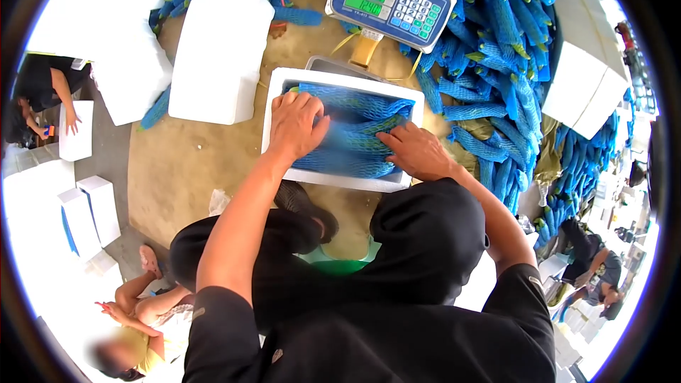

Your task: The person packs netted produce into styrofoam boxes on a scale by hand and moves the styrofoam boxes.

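Standing beside the work, I find the blue-netted bundles (358, 128) lying lengthwise, side by side, inside a white foam box (347, 182) between the person's knees and the lit scale display (391, 1). The left hand (296, 126) lies over the bundles' left end, by the box wall, its thumb held apart from the fingers. The right hand (418, 150) reaches over the opposite wall, bent fingertips on the netting; whether either hand pinches anything beneath, I cannot tell. The grey scale plate (340, 66) shows beyond the far rim, and the box appears to stand on it. Principal concern: downward pressure from either hand could falsify the weight shown. Second, uneven pushing could tilt or slide the box, since it seems to overhang the plate towards the person. Third, a fingertip caught in the mesh could tear it or drag a bundle out of line. Fourth, forcing the ends against the walls could crack the foam or bruise the contents. Lesser hazard: the dark shoe (305, 206) sits near the box's near wall, where a shifted foot could knock it.
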Tool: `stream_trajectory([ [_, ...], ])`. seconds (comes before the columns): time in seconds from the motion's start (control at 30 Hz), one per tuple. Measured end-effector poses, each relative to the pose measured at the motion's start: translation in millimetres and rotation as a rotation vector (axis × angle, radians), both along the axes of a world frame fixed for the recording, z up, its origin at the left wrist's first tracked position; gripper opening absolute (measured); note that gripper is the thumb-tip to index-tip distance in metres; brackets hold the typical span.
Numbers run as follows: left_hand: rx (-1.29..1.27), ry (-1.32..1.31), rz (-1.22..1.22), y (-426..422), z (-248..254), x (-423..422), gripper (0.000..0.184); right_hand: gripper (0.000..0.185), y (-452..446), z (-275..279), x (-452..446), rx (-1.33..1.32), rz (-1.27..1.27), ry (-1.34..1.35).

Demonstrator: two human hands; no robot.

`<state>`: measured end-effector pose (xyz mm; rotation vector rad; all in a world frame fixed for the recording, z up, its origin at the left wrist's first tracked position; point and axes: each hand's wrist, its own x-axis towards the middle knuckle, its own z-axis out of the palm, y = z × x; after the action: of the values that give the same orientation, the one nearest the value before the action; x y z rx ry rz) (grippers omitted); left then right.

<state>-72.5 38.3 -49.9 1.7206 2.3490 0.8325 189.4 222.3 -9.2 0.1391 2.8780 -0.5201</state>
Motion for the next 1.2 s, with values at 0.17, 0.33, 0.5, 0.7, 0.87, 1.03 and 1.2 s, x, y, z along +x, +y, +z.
stream_trajectory([
  [0.17, -0.094, -0.076, -0.031, 2.9, 10.0, -10.2, 0.020, 0.051, 9.5, 1.3, -1.7, -0.021, -0.007, -0.012],
  [0.33, 0.054, -0.060, 0.016, -21.1, 25.4, 0.4, 0.037, 0.046, 15.9, 24.5, 0.4, -0.013, -0.001, 0.282],
  [0.5, 0.225, 0.036, -0.126, -34.0, 42.8, 50.9, 0.059, 0.045, 10.7, 49.0, 47.7, -0.043, -0.286, 0.416],
  [0.7, -0.218, 0.099, -0.278, -48.8, 3.5, 83.4, 0.102, 0.049, -54.7, 12.1, 181.7, -0.527, -1.150, 0.360],
  [0.87, -0.242, 0.125, -0.281, -41.7, 11.9, 87.9, 0.117, 0.048, -123.4, -34.3, 223.2, -0.290, -1.446, 0.016],
  [1.03, -0.308, 0.201, -0.295, -35.6, 25.3, 84.5, 0.125, 0.033, -141.7, -119.9, 267.6, -0.101, -1.003, -0.586],
  [1.2, -0.335, 0.170, -0.317, -29.4, 15.4, 78.8, 0.118, 0.035, -56.4, -113.8, 236.9, -0.217, -0.945, -0.647],
])
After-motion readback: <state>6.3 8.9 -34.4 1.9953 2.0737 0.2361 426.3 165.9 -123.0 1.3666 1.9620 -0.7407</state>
